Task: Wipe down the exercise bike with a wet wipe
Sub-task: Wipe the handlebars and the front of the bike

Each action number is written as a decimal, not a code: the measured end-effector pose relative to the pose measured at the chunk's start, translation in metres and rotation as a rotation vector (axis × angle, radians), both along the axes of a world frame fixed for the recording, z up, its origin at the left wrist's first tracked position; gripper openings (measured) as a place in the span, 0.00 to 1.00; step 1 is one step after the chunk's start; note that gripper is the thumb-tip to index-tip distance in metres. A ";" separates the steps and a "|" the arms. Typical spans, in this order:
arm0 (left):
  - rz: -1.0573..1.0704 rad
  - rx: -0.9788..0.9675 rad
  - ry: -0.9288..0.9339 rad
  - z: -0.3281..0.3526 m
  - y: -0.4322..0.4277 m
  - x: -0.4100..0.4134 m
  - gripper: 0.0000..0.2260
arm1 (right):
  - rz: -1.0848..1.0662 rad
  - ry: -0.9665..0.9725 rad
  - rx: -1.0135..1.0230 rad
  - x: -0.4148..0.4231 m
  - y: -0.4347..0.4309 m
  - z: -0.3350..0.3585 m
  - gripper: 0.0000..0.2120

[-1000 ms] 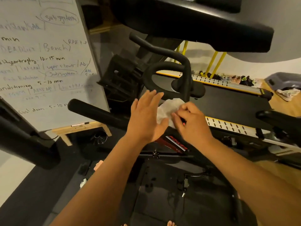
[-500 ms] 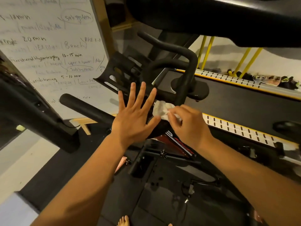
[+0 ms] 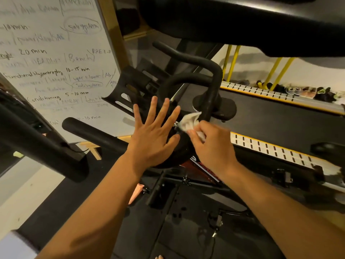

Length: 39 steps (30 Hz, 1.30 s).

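Our right hand (image 3: 211, 146) pinches the crumpled white wet wipe (image 3: 189, 121) against the black curved exercise bike handlebar (image 3: 211, 86), scrubbing its base; our left hand (image 3: 153, 135), fingers spread flat, likely steadies the frame.

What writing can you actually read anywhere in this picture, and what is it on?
"Sub system", circled: whiteboard
"20 min": whiteboard
"Bench": whiteboard
"10-15 min": whiteboard
"Conditioning", "5-10 min": whiteboard
Other whiteboard writing: too faint or smeared to read
Lettering on the bike frame: blurred, partly hidden
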<state>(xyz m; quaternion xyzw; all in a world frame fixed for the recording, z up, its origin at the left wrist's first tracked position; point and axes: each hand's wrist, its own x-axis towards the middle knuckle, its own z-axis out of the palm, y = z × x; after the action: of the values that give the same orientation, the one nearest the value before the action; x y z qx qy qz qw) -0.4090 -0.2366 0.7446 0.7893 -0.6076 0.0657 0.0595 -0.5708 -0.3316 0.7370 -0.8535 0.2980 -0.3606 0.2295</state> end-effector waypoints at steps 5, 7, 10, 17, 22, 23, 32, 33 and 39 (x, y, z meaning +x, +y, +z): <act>-0.050 -0.006 0.103 -0.004 -0.007 0.007 0.29 | 0.088 0.111 -0.083 -0.005 -0.014 0.005 0.08; -0.055 0.006 0.137 -0.003 -0.005 0.007 0.30 | -0.070 0.092 -0.132 0.013 -0.054 0.014 0.08; -0.044 0.033 0.140 -0.001 -0.006 0.007 0.30 | -0.213 0.174 -0.136 0.036 -0.095 0.028 0.10; -0.064 0.031 0.181 -0.003 -0.006 0.008 0.29 | -0.220 0.041 0.007 0.011 -0.016 0.008 0.07; -0.074 0.037 0.177 -0.004 -0.007 0.009 0.29 | 0.067 0.058 -0.139 -0.017 0.036 -0.013 0.08; -0.072 0.031 0.174 -0.004 -0.007 0.010 0.29 | 0.054 0.056 -0.157 -0.013 0.020 -0.012 0.08; 0.012 -0.010 0.211 0.002 -0.019 0.006 0.31 | -0.261 0.209 -0.163 0.034 -0.148 0.028 0.10; 0.032 -0.007 0.214 0.002 -0.023 0.004 0.31 | -0.274 0.217 -0.129 0.035 -0.158 0.029 0.11; 0.041 -0.050 0.218 0.010 -0.063 -0.022 0.28 | -0.068 0.134 -0.086 -0.005 -0.113 0.000 0.08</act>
<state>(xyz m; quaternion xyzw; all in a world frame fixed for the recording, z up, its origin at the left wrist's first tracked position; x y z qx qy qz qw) -0.4307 -0.2995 0.7544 0.8022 -0.5795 -0.0045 0.1436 -0.5755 -0.4450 0.7373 -0.8741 0.3260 -0.3228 0.1599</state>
